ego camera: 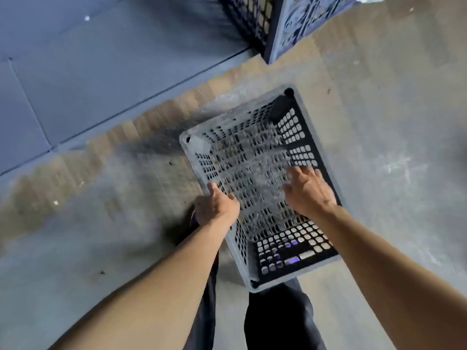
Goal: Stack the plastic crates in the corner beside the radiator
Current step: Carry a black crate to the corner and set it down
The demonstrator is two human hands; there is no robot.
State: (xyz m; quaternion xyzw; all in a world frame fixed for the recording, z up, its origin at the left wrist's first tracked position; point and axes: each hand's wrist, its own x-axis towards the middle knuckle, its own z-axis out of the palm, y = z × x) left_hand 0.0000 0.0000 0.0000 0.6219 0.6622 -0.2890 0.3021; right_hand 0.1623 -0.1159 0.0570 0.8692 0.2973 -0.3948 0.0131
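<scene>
Bare grey concrete floor (pixel 379 127), stained and scuffed, fills most of the frame. Blue-grey flat panels (pixel 96 72) with seams take the upper left, meeting the concrete along a diagonal edge.

Grey perforated plastic crate (pixel 252 157), rectangular, sits centre frame with its open side up toward the camera. Long axis runs from upper centre to lower right. Slotted base and dark gridded inner walls are visible. Its near end overlaps the person's dark trousers (pixel 278 322) at bottom centre. Can't tell whether it rests on the floor or is lifted off it.

Left hand (pixel 217 205): on the crate's left long rim, thumb lying along the rim, fingers curled over the edge into the crate, so clamped on the rim.

Right hand (pixel 309 189): over the crate's right side near the inner wall, fingers straight and spread apart. Motion-blurred, so contact with the wall is unclear.

Top centre: dark latticed plastic crate (pixel 252 21), cut off by the frame edge, touching a blue-and-white patterned panel (pixel 310 24) on its right. Well apart from the grey crate.
</scene>
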